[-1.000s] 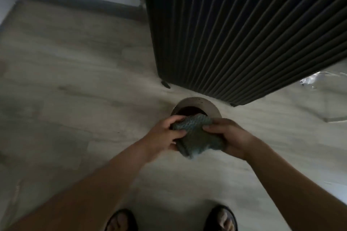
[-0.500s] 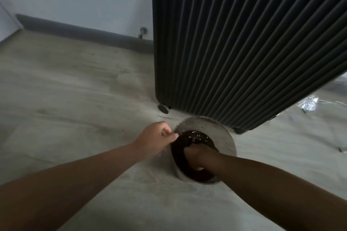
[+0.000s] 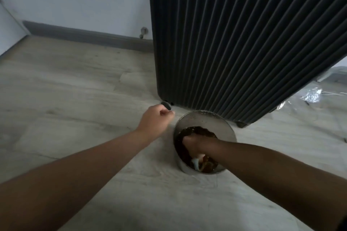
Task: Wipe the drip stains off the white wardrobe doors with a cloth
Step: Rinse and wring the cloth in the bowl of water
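- While the right hand [image 3: 195,142] is sunk in dark water inside the metal bowl [image 3: 204,114], its grip cannot be told; a pale scrap under the wrist is perhaps the cloth [image 3: 195,162].
- Left hand [image 3: 157,118], curled into a fist holding nothing, sits just left of the bowl.
- A dark ribbed panel [image 3: 244,43] stands close behind the bowl, on the floor [image 3: 75,90].

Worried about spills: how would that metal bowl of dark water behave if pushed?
The metal bowl holds much dark water, so it is probably heavy and would slosh. It looks wide, so on the smooth floor it would likely slide rather than tip.
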### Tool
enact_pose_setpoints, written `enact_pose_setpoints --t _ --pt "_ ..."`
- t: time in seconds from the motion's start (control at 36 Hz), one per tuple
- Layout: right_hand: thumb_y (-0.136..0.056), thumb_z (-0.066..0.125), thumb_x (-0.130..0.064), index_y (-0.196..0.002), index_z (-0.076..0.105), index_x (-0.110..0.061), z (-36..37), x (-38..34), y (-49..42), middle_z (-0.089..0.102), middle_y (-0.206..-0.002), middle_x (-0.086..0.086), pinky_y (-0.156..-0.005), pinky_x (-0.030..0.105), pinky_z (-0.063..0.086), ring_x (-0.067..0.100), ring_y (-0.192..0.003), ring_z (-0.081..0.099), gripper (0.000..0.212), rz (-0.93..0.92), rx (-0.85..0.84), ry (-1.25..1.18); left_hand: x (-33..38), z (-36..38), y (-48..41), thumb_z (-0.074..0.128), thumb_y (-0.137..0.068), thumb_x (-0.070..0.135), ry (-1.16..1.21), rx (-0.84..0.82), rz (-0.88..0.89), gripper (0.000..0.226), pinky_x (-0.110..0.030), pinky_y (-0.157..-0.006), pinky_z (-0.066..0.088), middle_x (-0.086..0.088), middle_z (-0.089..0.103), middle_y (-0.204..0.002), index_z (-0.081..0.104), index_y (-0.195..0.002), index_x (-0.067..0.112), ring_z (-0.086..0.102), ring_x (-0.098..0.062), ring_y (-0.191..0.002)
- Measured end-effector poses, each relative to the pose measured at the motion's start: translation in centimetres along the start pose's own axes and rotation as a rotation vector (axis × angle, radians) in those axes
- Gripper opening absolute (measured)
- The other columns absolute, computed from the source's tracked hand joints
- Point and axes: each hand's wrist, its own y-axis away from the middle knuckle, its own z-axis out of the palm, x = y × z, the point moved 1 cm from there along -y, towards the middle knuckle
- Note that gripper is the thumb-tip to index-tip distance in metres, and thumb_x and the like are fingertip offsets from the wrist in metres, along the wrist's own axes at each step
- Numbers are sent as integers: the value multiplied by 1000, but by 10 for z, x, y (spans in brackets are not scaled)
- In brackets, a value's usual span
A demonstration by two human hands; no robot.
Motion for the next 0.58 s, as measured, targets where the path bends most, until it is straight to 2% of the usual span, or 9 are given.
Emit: enact_pose_setpoints --t 0.06,0.14,0.22,0.28,0.33,0.39,0.47,0.53,0.58 --pt "-85 73 -4 -122 65 -4 -5 5 1 64 -117 12 -81 30 51 28 -100 65 37 -17 50 18 5 1 3 67 -97 28 31 5 9 29 -28 -63 34 8 50 -60 60 -72 16 47 -9 -59" --pt "-91 71 -13 -117 70 -8 -6 2 5 71 -97 4 -69 26 54 18 -80 67 27 -65 15 17 7 3 6 66 -99 27 27 -2 59 37 -28 -58 33 10 43 -55 52 -65 18 41 -6 -54" --pt "-93 68 -12 -118 68 -8 0 2 9 68 -115 9 -88 35 57 24 -99 67 25 -31 33 -57 10 3 6 65 -100 30 53 -27 51 35 -24 -55 31 14 42 -50 56 -71 13 41 -2 -48" --pt "-89 68 -2 -123 63 -5 4 2 9 62 -122 15 -87 39 55 32 -107 64 34 -28 93 13 13 2 5 63 -100 33 77 -44 26 35 -24 -54 30 14 42 -52 60 -76 8 40 -1 -46" --pt "-89 68 0 -120 64 -1 11 -1 8 65 -120 17 -82 36 55 34 -105 66 32 -20 47 -17 18 1 5 62 -101 34 118 -47 7 35 -27 -53 31 10 45 -55 65 -84 3 40 -2 -46" --pt "-90 68 -2 -113 67 3 15 -4 6 69 -115 19 -83 37 58 34 -103 69 24 6 34 -96 21 1 7 61 -101 32 154 -64 -13 32 -28 -52 32 7 50 -56 67 -83 6 42 -5 -46" --pt "-87 69 0 -119 64 -2 13 -4 8 64 -119 17 -83 39 55 35 -109 66 32 4 118 -112 23 5 13 56 -105 31 111 -145 -17 31 -23 -48 35 -1 61 -61 66 -88 7 52 -12 -46" --pt "-84 73 1 -119 64 -3 11 -3 10 62 -118 16 -75 34 52 33 -108 65 36 12 95 -114 20 8 17 53 -107 30 60 -207 -35 30 -20 -47 41 -6 70 -71 66 -94 7 64 -16 -55" --pt "-88 68 -1 -114 67 -4 10 -6 12 67 -116 15 -65 27 47 29 -99 66 26 -34 5 -146 16 11 19 52 -107 28 41 -260 -72 29 -21 -48 48 -11 74 -83 66 -100 3 70 -19 -65"
